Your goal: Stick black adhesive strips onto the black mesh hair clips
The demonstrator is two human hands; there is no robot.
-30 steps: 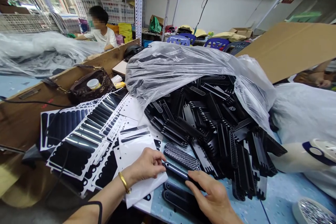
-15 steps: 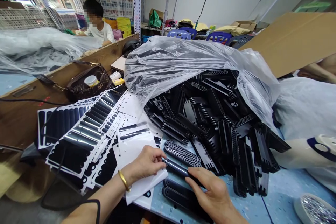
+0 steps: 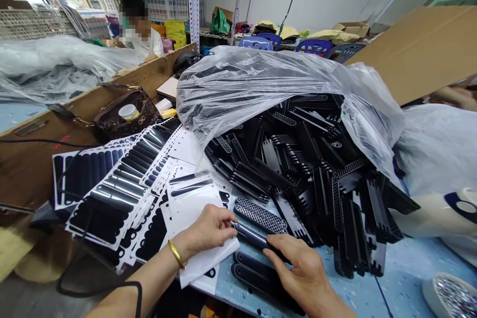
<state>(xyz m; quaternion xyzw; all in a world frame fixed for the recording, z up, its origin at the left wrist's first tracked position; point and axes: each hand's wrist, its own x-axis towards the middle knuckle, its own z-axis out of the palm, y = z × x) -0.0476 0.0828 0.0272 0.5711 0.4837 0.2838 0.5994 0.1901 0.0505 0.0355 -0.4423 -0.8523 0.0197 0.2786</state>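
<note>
My right hand point(image 3: 298, 258) grips the right end of a glossy black strip-shaped piece point(image 3: 251, 235) low over the blue table. At the piece's left end, my left hand point(image 3: 214, 226), with a gold bangle at the wrist, pinches with thumb and fingers over a white backing sheet point(image 3: 194, 208). Just behind lie black pieces with a mesh pattern point(image 3: 261, 213). Two plain black pieces point(image 3: 253, 271) rest in front. A large heap of black parts point(image 3: 298, 159) spills from a clear plastic bag point(image 3: 253, 72). Sheets of black stickers point(image 3: 112, 194) are fanned out at the left.
A brown handbag point(image 3: 143, 114) stands by a wooden board point(image 3: 22, 164). At the right are a white device point(image 3: 428, 213), a bowl of small metal parts point(image 3: 452, 295) and a cardboard sheet point(image 3: 421, 54). A person point(image 3: 139, 30) sits at the back left.
The camera view has shifted slightly. Both hands keep nearly the same hold on the black piece. The person at the back left has lowered their head a little.
</note>
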